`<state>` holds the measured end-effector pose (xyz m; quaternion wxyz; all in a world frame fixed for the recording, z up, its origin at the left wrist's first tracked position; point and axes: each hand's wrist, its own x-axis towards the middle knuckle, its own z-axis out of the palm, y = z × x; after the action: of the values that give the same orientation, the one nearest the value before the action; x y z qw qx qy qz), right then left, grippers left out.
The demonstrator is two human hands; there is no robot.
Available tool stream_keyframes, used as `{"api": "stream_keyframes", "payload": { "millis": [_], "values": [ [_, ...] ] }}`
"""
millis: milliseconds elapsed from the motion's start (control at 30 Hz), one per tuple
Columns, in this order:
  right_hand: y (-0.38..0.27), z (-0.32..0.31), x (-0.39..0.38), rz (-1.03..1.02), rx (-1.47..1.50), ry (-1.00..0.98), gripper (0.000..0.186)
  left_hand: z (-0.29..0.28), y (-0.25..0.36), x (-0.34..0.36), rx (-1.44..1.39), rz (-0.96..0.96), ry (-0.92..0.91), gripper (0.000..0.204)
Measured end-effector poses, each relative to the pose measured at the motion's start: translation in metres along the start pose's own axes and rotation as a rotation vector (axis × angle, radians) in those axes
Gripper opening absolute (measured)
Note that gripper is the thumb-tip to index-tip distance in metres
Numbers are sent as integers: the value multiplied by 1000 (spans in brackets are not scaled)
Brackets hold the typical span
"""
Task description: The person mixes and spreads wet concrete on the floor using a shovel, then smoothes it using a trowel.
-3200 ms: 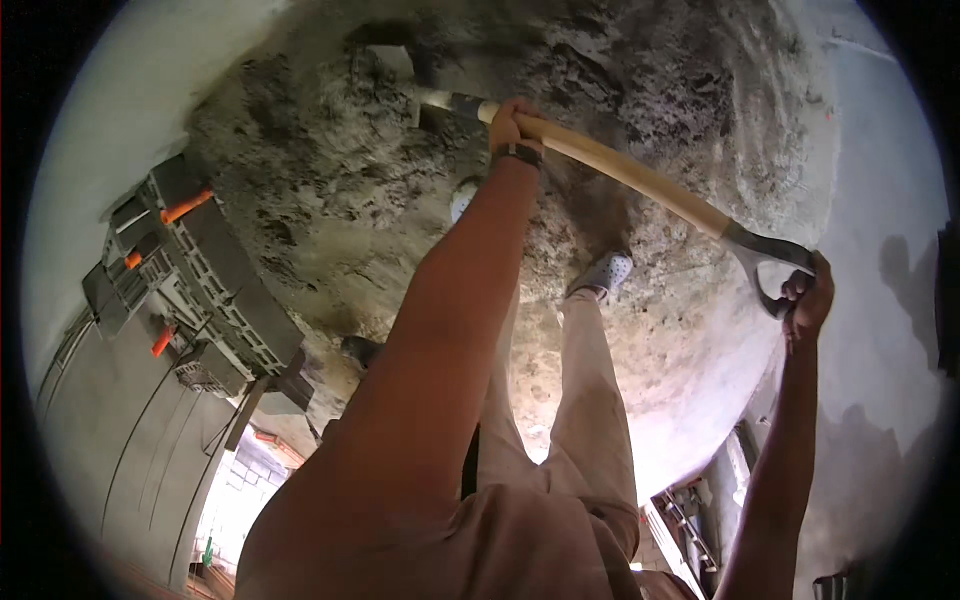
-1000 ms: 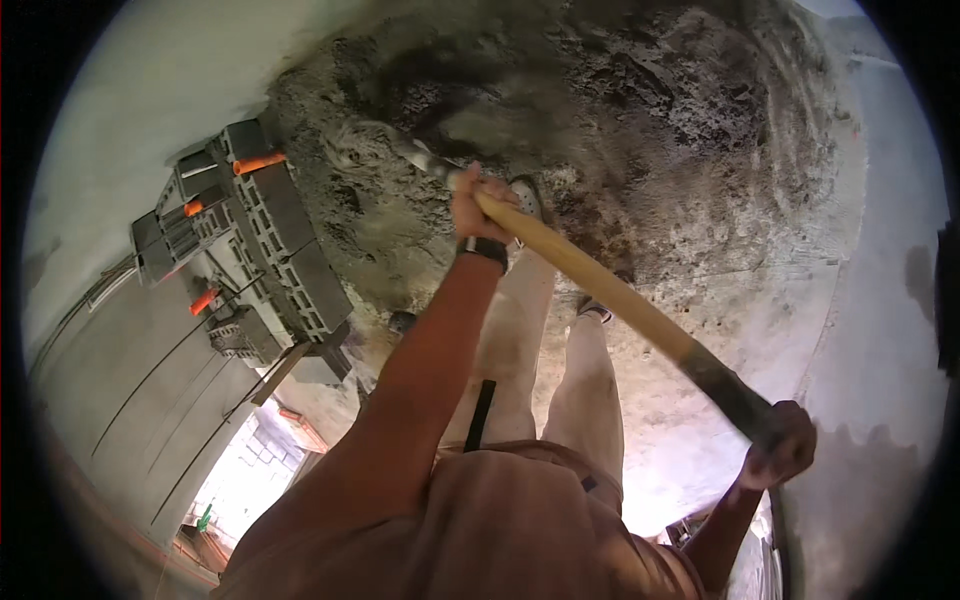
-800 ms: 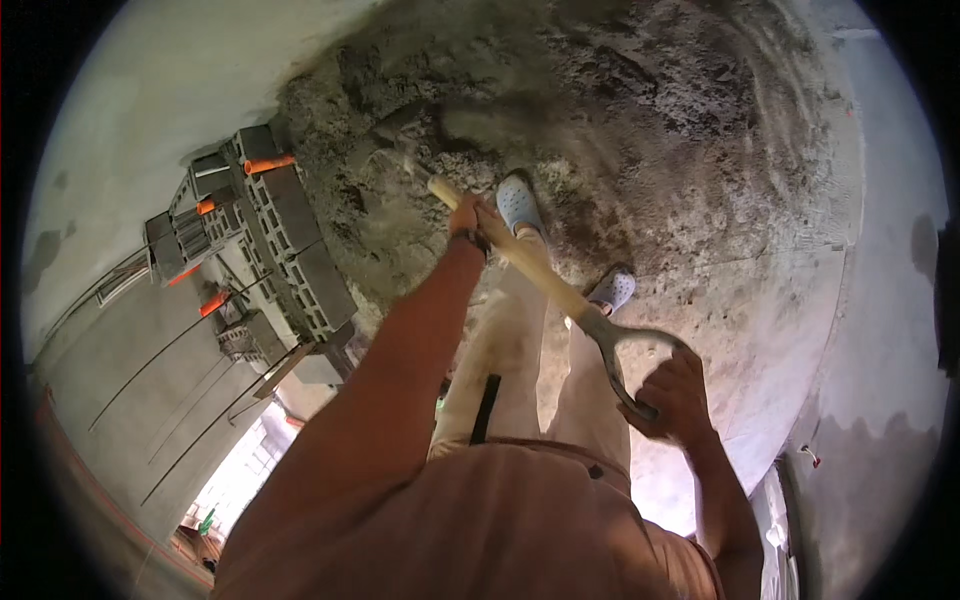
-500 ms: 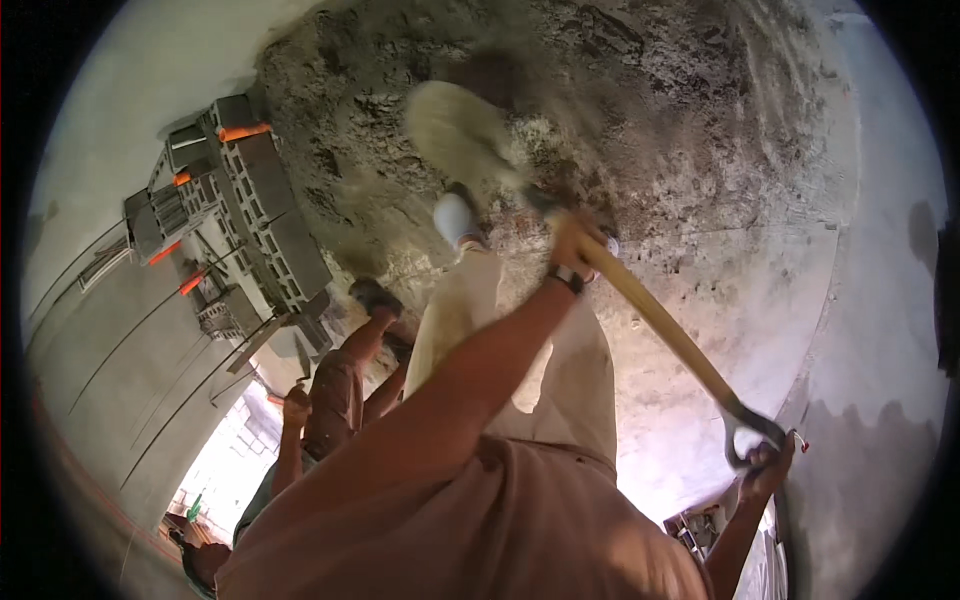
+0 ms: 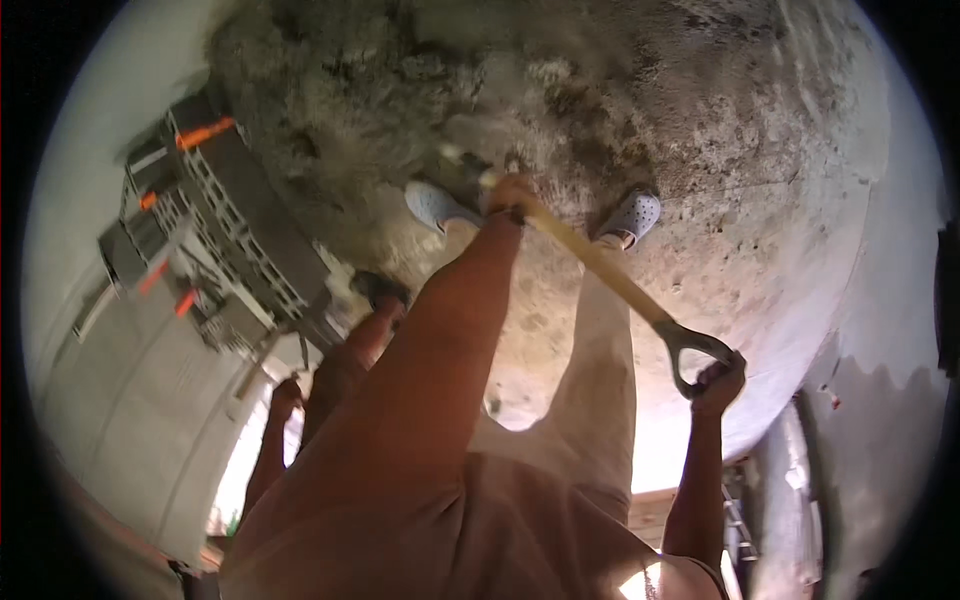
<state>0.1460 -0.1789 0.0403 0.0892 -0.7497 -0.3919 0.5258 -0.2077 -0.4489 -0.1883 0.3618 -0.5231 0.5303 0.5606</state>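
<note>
A shovel (image 5: 605,268) with a pale wooden shaft slants across in front of my legs. Low on the shaft, close to the dark collar, my left hand (image 5: 511,194) is wrapped round the wood. The dark D-shaped grip (image 5: 697,345) at the upper end sits in my closed right hand (image 5: 720,383). Beyond the left hand the blade end is smeared by motion and barely stands out from the dark, rough ground (image 5: 560,90). My left clog (image 5: 436,206) and right clog (image 5: 636,214) are planted apart on either side of the shaft.
Stacked grey hollow blocks (image 5: 235,205) with orange pieces stand at the left. Near them is another person, whose hand (image 5: 287,394) and dark shoe (image 5: 378,288) show beside my left arm. A grey wall (image 5: 890,330) rises on the right.
The shovel has swung toward me and left; its blade, plainly seen before, is now blurred. My right hand has come inward with the grip, and my left hand has shifted left.
</note>
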Motion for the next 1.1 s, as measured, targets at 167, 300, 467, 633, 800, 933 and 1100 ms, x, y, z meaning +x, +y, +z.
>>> {"api": "stream_keyframes", "payload": {
  "millis": [167, 300, 467, 633, 800, 933, 1100],
  "values": [
    [-2, 5, -13, 135, 115, 13, 35, -13, 30, -32, -106, -8, -16, 25],
    [-65, -46, -30, -82, 83, -41, 34, 16, 56, -111, -216, 70, -162, 22],
    [-222, 4, -112, -1284, -194, -731, 42, 4, 172, -181, -626, 251, -618, 22],
    [-200, 64, -86, -1445, -874, -1080, 26, 9, 127, -105, -285, 279, -98, 22],
    [-221, -38, -48, -979, -744, -1039, 27, 68, 23, -179, -520, 60, -262, 19],
    [-218, -203, -23, -63, -26, -288, 33, 128, -73, -186, -644, -85, -612, 20],
    [-237, -216, -66, 41, -81, 306, 32, 160, -214, -202, -449, -428, -171, 27]
  ]
}}
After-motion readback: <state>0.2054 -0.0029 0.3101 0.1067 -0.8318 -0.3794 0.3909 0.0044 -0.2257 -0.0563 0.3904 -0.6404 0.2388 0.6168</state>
